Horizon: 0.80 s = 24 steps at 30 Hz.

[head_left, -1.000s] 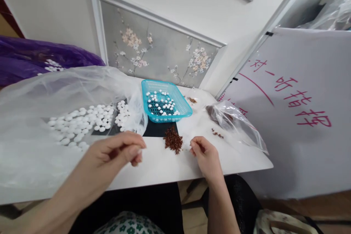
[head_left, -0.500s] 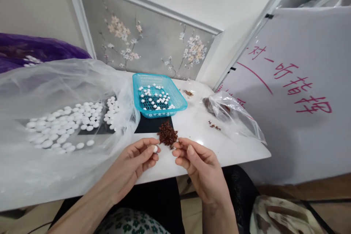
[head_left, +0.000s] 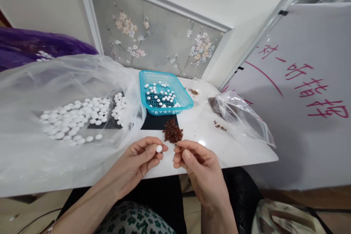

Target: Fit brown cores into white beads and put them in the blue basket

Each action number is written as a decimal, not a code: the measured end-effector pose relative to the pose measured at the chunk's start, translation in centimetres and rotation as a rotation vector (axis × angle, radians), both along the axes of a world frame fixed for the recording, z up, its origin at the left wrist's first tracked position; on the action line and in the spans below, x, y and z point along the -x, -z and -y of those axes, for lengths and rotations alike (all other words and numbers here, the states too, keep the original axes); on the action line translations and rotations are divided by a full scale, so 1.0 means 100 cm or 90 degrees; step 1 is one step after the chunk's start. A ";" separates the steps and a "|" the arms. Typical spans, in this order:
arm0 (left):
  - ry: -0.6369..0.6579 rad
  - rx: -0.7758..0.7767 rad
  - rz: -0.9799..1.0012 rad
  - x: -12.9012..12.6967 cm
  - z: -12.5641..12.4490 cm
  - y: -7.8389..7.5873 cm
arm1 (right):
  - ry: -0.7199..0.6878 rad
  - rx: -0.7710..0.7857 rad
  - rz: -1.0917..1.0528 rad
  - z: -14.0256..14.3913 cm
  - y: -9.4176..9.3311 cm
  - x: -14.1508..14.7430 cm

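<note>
The white table (head_left: 236,150) crosses the frame from the left edge to right of the middle. A whiteboard (head_left: 315,146) with red writing fills the right side. On the left of the frame lies a clear bag (head_left: 55,84), with many white balls (head_left: 65,120) inside it. Behind this bag, in the upper left, is a purple bag (head_left: 63,44). A flower panel (head_left: 161,29) is at the upper middle. In the centre stands a blue basket (head_left: 181,91), holding some more white balls. To its right lies a smaller plastic bag (head_left: 246,120). At the lower middle, the left hand (head_left: 139,159) has thumb and fingers closed around one white ball (head_left: 159,148). The right hand (head_left: 200,164) is just beside it, fingers bent; whether its fingertips are pinching something, I cannot tell. Just above the hands in the frame, in front of the basket, is a brown pile (head_left: 172,131). Right of it lie few brown bits (head_left: 220,127).
</note>
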<state>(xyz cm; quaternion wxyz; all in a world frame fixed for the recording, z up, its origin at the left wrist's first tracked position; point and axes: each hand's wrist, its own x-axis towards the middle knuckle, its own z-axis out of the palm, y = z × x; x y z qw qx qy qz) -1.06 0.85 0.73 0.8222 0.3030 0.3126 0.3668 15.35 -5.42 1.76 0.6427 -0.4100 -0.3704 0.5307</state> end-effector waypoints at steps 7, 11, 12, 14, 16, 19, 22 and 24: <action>0.019 0.003 0.036 0.002 0.004 0.001 | 0.035 -0.014 0.133 0.004 0.005 0.010; 0.017 0.002 0.053 0.003 0.005 0.003 | 0.021 -0.007 0.154 0.005 0.004 0.015; 0.019 0.008 0.058 0.003 0.005 0.004 | 0.018 -0.010 0.165 0.005 0.004 0.016; 0.027 0.020 0.075 0.004 0.004 0.004 | 0.017 -0.020 0.184 0.006 0.005 0.017; 0.036 0.023 0.095 0.005 0.004 0.004 | 0.018 -0.030 0.194 0.006 0.005 0.018; 0.042 0.016 0.105 0.006 0.005 0.003 | 0.015 -0.034 0.197 0.006 0.004 0.021; 0.045 0.012 0.103 0.005 0.005 0.001 | 0.025 -0.030 0.198 0.005 0.001 0.025; 0.046 -0.001 0.101 0.004 0.005 0.000 | 0.041 -0.035 0.210 0.005 -0.001 0.028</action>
